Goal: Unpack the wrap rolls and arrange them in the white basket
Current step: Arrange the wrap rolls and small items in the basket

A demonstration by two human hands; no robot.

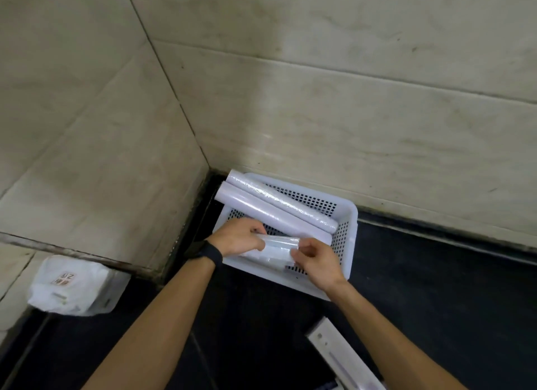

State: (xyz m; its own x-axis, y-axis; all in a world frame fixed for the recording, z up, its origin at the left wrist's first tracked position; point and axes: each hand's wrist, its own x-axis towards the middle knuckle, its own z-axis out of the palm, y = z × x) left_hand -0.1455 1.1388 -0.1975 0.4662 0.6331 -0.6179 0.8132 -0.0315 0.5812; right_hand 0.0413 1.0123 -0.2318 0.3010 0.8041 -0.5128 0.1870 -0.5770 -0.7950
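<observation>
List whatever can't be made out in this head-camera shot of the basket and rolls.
All in the head view:
The held roll: its ends are covered by the left hand and right hand, and blur hides whether wrapping is on it.
The white basket: its near floor is hidden by the hands and roll.
The long white box: cut off by the bottom edge.
The plastic bag: its label print is too blurred to read.

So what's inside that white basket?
Two wrap rolls lie side by side across the white basket, their far ends over its rim. The left hand and right hand hold a third roll above the near part, hiding what lies beneath.
</observation>
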